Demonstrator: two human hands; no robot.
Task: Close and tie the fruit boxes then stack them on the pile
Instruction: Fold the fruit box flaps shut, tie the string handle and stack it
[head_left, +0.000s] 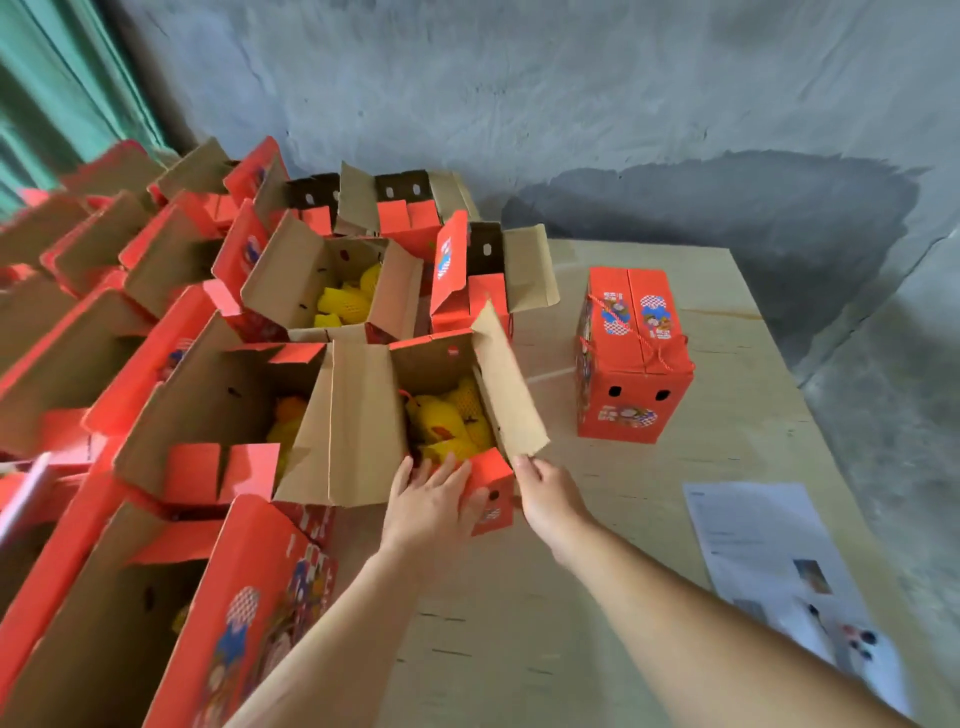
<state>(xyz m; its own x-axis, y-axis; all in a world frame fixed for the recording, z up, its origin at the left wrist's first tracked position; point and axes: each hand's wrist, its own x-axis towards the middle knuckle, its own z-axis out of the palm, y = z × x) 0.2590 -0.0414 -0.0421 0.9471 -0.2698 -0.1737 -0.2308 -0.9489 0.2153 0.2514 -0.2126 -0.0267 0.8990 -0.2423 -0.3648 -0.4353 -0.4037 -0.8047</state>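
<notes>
While both hands reach the nearest open red cardboard fruit box (447, 415) at the edge of the pale wooden tabletop (649, 519), closing looks just begun — nothing folded yet. Left hand (428, 501) laid over the box's near red end flap (491, 486), fingers nearly straight and spread, pressing rather than gripping. Right hand (545, 496) at the lower corner of the long brown side flap (506, 384), fingertips touching or lightly pinching it; hard to tell which. Inside, yellow net-wrapped fruit (447, 426) showing, flaps standing up all round.

Next, by judgement: fold the end flaps in, bring the two long flaps together on top, then tie — cord not clearly visible on this box. Well apart to the right, one closed red box with a red-and-white cord (631, 353), likely the start of the pile. More open red boxes (208, 364) crowded to the left.

Printed cartoon figures on the boxes; no lettering legible. White printed sheet (774, 561) at the right edge, text too blurred to read.
</notes>
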